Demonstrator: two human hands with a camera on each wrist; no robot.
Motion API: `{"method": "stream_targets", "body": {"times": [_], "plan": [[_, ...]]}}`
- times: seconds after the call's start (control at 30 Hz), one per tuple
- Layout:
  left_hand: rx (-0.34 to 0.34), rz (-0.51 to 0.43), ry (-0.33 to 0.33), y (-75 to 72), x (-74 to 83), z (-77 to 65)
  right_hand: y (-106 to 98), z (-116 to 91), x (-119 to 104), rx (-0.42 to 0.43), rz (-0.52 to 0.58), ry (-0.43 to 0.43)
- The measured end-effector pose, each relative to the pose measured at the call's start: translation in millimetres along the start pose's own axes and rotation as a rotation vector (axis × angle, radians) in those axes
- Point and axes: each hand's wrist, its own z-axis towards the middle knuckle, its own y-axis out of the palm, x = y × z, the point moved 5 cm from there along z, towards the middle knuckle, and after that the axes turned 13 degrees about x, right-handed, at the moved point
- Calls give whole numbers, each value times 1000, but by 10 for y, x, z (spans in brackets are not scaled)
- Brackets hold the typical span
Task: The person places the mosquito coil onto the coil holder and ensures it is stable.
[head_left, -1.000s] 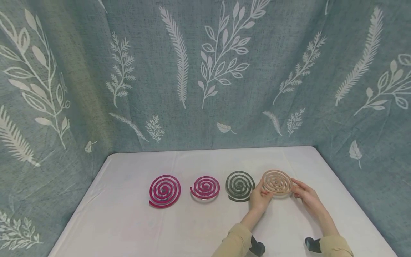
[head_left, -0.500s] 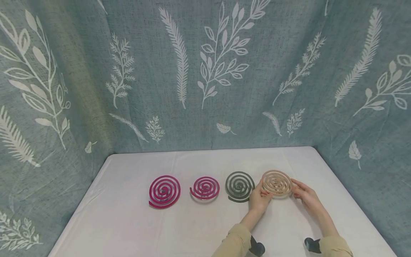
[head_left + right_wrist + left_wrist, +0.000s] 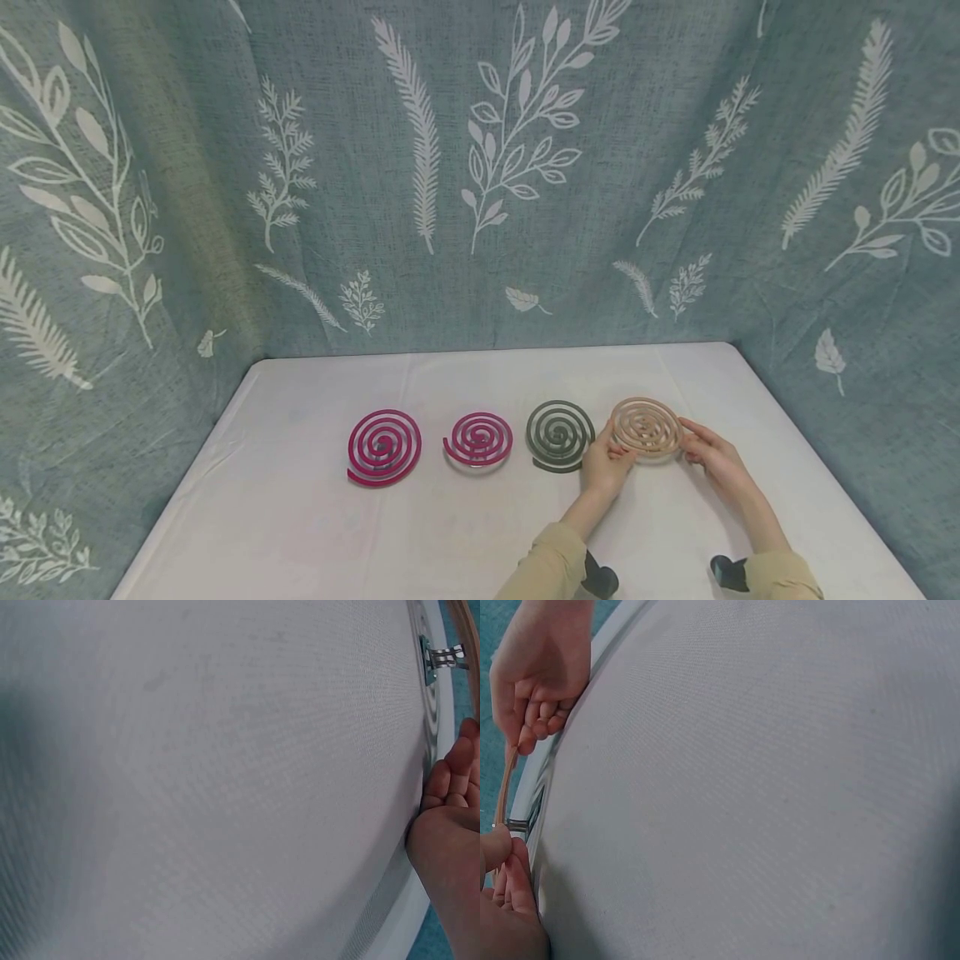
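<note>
In the head view my left hand (image 3: 606, 467) pinches the left edge of a tan mosquito coil (image 3: 647, 428). The fingertips of my right hand (image 3: 716, 458) pinch the same coil at its right edge. Seen edge-on in the left wrist view, the coil (image 3: 505, 787) is raised above the table, with a small metal stand (image 3: 517, 825) beneath its middle. The right wrist view also shows this metal stand (image 3: 446, 657), under the coil. A dark green coil (image 3: 559, 435) is just left of my left hand, its right edge overlapped by the fingers.
Two magenta coils lie farther left: a smaller one (image 3: 478, 439) beside the green coil and a larger one (image 3: 384, 447) at the row's left end. All are on a white table (image 3: 300, 533). A patterned blue-green curtain (image 3: 450, 300) surrounds the table's back and sides.
</note>
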Motion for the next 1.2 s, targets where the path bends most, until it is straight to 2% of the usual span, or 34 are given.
{"method": "stream_targets", "body": {"times": [0.5, 0.87, 1.2], "plan": [[-14, -9, -17, 5, 0, -4, -3, 11, -1, 4, 9, -3], [4, 6, 11, -10, 20, -15, 1, 14, 12, 10, 6, -2], [-25, 11, -2, 5, -11, -2, 3, 13, 13, 13, 8, 1]]}}
